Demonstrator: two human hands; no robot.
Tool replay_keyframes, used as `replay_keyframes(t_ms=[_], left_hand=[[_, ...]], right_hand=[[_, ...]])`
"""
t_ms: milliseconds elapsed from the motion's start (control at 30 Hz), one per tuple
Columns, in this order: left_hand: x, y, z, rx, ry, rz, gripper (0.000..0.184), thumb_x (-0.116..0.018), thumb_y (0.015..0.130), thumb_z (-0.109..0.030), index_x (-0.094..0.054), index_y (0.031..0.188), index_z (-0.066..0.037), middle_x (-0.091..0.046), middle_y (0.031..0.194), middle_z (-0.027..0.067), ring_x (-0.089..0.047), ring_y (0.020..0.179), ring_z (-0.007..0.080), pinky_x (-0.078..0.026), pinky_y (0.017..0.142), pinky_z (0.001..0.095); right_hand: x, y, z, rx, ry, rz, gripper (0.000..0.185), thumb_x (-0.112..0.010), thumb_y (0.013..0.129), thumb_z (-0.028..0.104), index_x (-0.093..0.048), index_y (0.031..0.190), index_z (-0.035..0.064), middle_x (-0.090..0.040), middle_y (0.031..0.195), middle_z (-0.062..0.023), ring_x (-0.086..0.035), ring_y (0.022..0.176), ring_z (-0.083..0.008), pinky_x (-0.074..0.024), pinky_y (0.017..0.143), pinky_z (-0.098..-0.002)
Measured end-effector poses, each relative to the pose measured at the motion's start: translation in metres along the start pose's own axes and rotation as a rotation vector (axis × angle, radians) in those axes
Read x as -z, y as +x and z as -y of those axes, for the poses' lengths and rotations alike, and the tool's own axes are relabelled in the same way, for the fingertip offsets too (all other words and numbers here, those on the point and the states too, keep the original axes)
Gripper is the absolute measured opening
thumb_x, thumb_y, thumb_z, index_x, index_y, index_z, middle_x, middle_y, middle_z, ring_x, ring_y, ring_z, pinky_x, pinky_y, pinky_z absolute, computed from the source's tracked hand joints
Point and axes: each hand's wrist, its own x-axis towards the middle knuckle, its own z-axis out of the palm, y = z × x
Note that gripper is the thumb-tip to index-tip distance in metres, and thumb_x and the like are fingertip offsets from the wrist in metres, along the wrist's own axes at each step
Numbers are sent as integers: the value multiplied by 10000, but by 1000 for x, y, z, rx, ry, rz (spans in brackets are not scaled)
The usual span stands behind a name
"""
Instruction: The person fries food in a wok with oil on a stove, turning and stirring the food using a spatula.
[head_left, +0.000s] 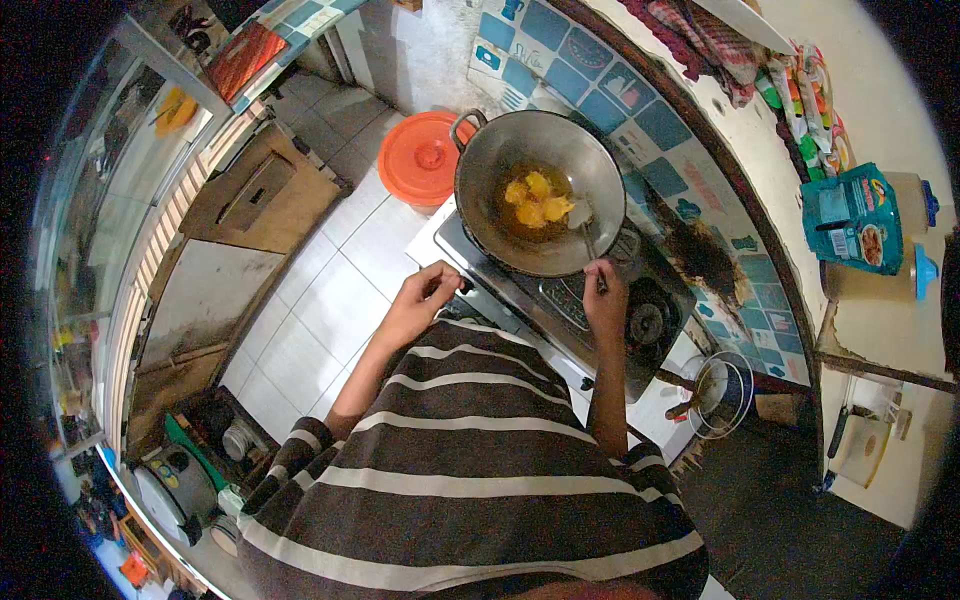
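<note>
A large metal wok (505, 240) sits on the gas stove (570, 300), with several yellow-orange fried pieces (537, 198) in oil at its middle. My right hand (605, 292) is closed round the handle of a metal spatula (590, 240), whose blade rests in the wok beside the pieces. At the stove's front left edge, by a black knob, is my left hand (430, 292). Its thumb and fingers are drawn together, and anything between them is too small to make out. It does not touch the wok.
Left of the wok stands an orange lidded bucket (420, 158). A second burner (648, 320) lies right of my right hand. A wire-rimmed basket (722, 395) is at the lower right. Tiled wall (640, 150) rises behind the stove, and a teal packet (852, 220) is at the right.
</note>
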Motion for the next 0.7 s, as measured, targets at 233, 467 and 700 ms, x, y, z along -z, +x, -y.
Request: replay_keyframes(t_ms=[233, 467, 700], left_hand=[[1, -6, 0, 5, 2, 11, 162, -519, 959, -168, -555, 911, -18, -518, 774, -36, -460, 751, 52, -383, 693, 210], [3, -12, 3, -16, 13, 8, 183, -522, 960, -197, -550, 896, -28, -459, 712, -54, -388, 654, 41, -335, 598, 211], [9, -18, 9, 18, 66, -5, 186, -506, 967, -194, -560, 901, -29, -479, 720, -48, -402, 666, 43, -345, 609, 211]], right_hand=[[-7, -6, 5, -492, 363, 110, 281, -610, 898, 286, -612, 1008, 27, -664, 875, -118, -641, 834, -242, -488, 778, -362], [-29, 10, -15, -137, 136, 30, 264, -553, 937, 269, -576, 835, 26, -553, 680, -3, -514, 596, -88, -430, 579, -256], [-24, 11, -10, -172, 127, 51, 278, -542, 940, 280, -620, 940, 12, -630, 776, -60, -583, 647, -114, -472, 619, -262]])
